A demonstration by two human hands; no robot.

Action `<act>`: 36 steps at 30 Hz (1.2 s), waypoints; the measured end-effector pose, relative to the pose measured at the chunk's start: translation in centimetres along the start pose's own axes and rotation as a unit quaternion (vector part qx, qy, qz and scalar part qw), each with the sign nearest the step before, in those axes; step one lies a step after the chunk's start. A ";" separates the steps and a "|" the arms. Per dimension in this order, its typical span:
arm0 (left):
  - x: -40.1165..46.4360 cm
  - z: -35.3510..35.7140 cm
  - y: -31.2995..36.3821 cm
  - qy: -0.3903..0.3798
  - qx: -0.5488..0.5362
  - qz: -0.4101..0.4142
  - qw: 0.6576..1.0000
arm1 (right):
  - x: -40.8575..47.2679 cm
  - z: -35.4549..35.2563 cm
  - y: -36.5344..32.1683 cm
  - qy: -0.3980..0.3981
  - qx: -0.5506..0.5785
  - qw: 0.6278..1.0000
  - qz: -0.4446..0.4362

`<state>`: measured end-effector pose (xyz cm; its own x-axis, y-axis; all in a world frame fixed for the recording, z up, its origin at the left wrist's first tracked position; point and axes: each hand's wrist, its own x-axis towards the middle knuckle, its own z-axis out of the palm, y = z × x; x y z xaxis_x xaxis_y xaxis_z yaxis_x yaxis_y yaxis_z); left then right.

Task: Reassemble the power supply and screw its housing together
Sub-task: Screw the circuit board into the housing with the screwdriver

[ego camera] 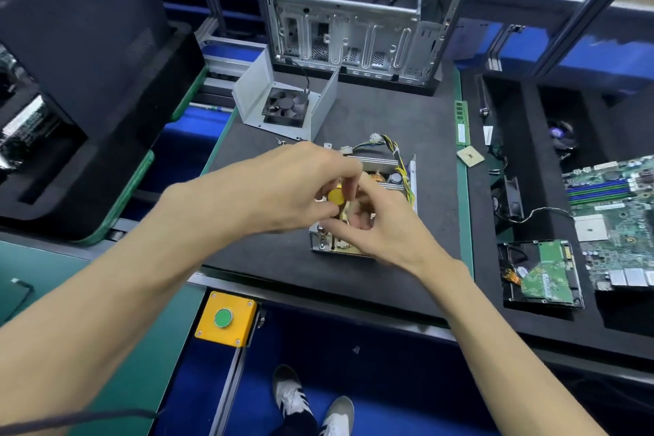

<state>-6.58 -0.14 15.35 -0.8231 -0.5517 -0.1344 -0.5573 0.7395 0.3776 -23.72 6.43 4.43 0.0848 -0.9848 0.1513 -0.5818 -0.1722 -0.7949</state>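
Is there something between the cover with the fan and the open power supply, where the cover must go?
Both hands, left hand and right hand, work over the open power supply. The fan cover lies behind it; only bare mat lies between.

- Both forearms are bare up to the frame's edge; no sleeve, cuff, watch or band shows on either.
- The left hand (283,188) wears no glove and no ring that can be made out.
- The right hand (382,226) is likewise ungloved, its fingers bare.
- The fingernails look short and unpainted, though motion blur softens them.
- On the feet are grey sneakers (311,403) with white laces and white side stripes, rounded at the toe.
- Dark trouser legs (297,426) meet the shoes at the bottom edge; only a small part shows.
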 end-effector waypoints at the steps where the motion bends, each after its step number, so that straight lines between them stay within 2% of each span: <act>1: 0.0 0.1 0.0 0.002 0.003 0.010 1.000 | -0.1 -0.2 0.1 -0.004 0.038 0.999 -0.014; 3: 0.1 0.2 0.2 0.010 0.007 -0.002 1.000 | -0.1 -0.3 0.2 0.014 0.079 0.996 -0.023; 7: 0.5 1.0 0.9 0.020 0.051 -0.095 0.994 | 0.1 0.5 0.6 0.049 0.105 0.993 0.013; 12: 0.8 0.7 1.9 -0.043 0.096 -0.056 0.993 | -0.3 0.8 0.7 0.027 0.103 0.994 0.014; 17: 0.6 1.2 2.7 0.008 0.120 -0.105 0.987 | -0.5 1.0 0.3 0.038 0.156 0.986 0.049; 22: 0.8 0.6 2.8 -0.035 0.116 -0.061 0.991 | -0.9 0.9 0.1 0.004 0.159 0.986 0.049; 26: 0.9 1.4 3.5 0.003 0.168 -0.124 0.978 | -0.4 1.2 -0.2 0.016 0.154 0.984 0.083; 31: 0.9 0.9 3.0 -0.053 0.126 -0.055 0.989 | -1.0 1.5 -0.6 -0.016 0.209 0.974 0.081; 33: 0.6 1.3 3.1 -0.024 0.094 -0.062 0.993 | -0.9 1.3 -0.4 -0.007 0.204 0.975 0.085; 36: 0.6 1.9 3.3 0.010 0.124 -0.114 0.986 | -0.6 1.1 -0.5 0.005 0.179 0.979 0.093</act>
<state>-9.11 2.74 14.81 -0.6730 -0.7199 -0.1700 -0.7387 0.6661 0.1031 -22.59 7.06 4.06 -0.0040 -0.9999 -0.0113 -0.2647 0.0120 -0.9643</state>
